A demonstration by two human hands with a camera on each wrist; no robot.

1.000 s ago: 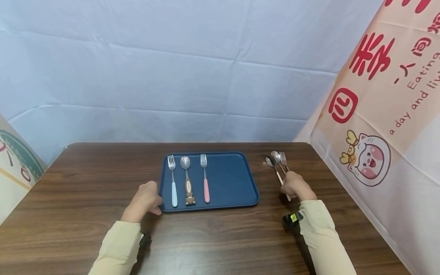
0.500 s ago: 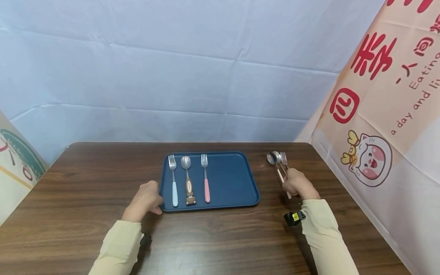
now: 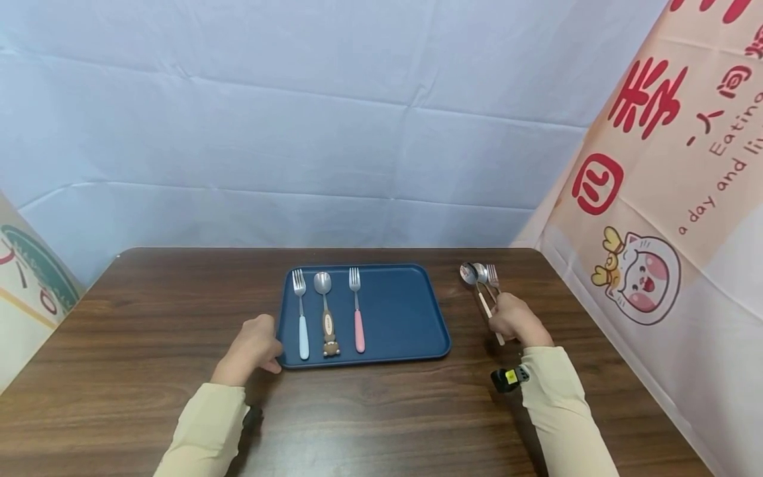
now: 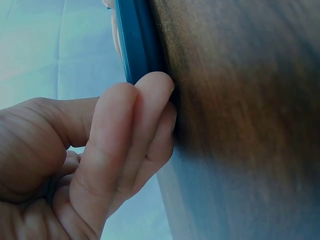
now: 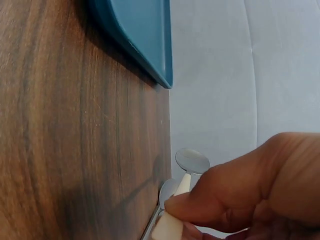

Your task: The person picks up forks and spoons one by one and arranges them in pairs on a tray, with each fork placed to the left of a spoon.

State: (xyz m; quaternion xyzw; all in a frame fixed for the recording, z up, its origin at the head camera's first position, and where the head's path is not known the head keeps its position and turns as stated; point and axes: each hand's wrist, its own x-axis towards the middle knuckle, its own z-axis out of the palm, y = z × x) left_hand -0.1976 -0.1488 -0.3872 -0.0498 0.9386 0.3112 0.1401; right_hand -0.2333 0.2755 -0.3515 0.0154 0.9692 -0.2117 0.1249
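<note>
In the head view my left hand (image 3: 250, 348) is at the near left corner of a dark blue tray (image 3: 402, 311). Its curled fingers pinch the tray's edge, as the left wrist view shows. On the tray lie a light blue-handled fork (image 3: 303, 331), a spoon with a brown bear handle (image 3: 327, 318) and a pink-handled fork (image 3: 358, 324). My right hand (image 3: 518, 321) pinches the cream handle of a spoon (image 5: 192, 161), its bowl raised above the table. Beside it lie another spoon (image 3: 481, 270) and a fork (image 3: 491, 273), their handles partly hidden by the hand.
Everything stands on a brown wooden table (image 3: 381, 417). A pale cloth (image 3: 334, 132) hangs behind the table's far edge. A printed banner (image 3: 667, 172) hangs along the right side.
My right hand has shifted slightly to the right and away from me. The bowl of the cream-handled spoon has risen and swung a little. My left hand and the tray stay in place.
</note>
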